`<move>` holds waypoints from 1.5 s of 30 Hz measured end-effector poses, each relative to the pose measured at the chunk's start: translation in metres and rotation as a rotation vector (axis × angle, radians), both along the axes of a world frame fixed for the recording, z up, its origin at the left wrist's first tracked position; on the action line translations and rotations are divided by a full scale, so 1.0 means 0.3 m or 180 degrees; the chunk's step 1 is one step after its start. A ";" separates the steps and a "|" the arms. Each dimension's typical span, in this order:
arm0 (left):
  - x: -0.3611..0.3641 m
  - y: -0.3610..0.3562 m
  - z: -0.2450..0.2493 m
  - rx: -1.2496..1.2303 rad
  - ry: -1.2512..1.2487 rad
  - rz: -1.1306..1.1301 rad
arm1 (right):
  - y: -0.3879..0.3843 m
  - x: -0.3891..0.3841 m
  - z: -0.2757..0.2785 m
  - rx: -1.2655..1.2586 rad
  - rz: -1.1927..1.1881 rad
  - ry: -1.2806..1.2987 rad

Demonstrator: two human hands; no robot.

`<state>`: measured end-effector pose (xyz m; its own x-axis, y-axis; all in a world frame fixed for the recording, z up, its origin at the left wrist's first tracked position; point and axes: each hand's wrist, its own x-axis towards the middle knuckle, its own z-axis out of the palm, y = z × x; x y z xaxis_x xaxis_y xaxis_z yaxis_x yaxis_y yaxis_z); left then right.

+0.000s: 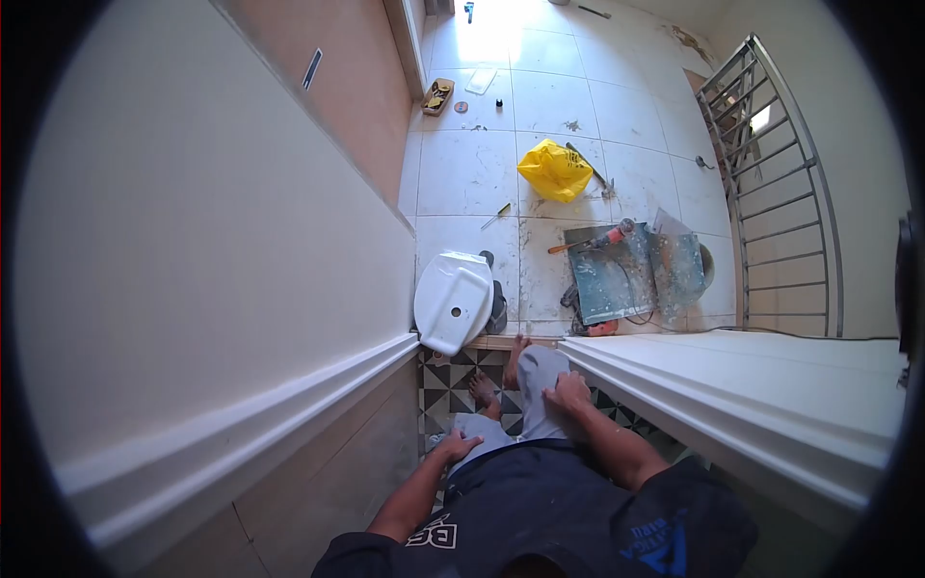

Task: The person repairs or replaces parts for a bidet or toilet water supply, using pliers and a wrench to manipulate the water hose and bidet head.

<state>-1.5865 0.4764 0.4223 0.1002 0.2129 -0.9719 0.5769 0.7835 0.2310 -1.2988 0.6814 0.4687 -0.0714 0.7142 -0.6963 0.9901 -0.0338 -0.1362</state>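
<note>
My left hand (455, 446) rests on the left thigh of my grey trousers (541, 385), its thumb apart from the fingers. On the right thigh, near the knee, lies my right hand (568, 391), with its fingers somewhat bent against the cloth. Neither hand shows a tool in it. Ahead of my bare feet, a white ceramic cistern or basin piece (457, 303) with a round hole lies by the doorway, beside dark sandals (497, 308). To the right, a red power tool (617, 233) and an orange-handled tool (559, 249) lie on a dusty green sheet (617, 279).
A raised sill (501, 341) crosses the doorway, between white door frames. Beyond are a yellow bag (555, 171), a hammer (593, 170), a screwdriver (497, 215) and a small box (438, 96). A metal railing (785, 193) leans at the right wall. Another red tool (599, 328) has a cable.
</note>
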 end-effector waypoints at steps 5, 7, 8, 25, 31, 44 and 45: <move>-0.089 0.295 -0.050 0.0217 0.0602 0.0320 | 0.464 -0.006 -0.102 0.0051 -0.0885 0.0362; -0.134 0.483 -0.033 0.0002 0.0481 0.0589 | 0.623 0.027 -0.265 0.0217 -0.1026 0.0764; -0.153 0.531 -0.091 0.0102 0.0659 0.0473 | 0.708 0.029 -0.318 0.0110 -0.1032 0.0885; -0.476 2.412 -0.149 0.1455 0.1437 0.2047 | 2.433 -0.346 -0.893 -0.0419 -0.0664 0.0839; -0.651 2.997 -0.451 0.0947 0.1200 -0.0362 | 3.116 -0.874 -1.520 -0.0212 -0.0691 0.1495; -0.936 3.292 -0.647 0.1207 0.0858 -0.0053 | 3.735 -1.620 -2.311 0.1784 0.0189 0.0784; -0.943 3.306 -0.655 0.1165 0.0874 -0.0044 | 3.748 -1.616 -2.318 0.1694 0.0334 0.0647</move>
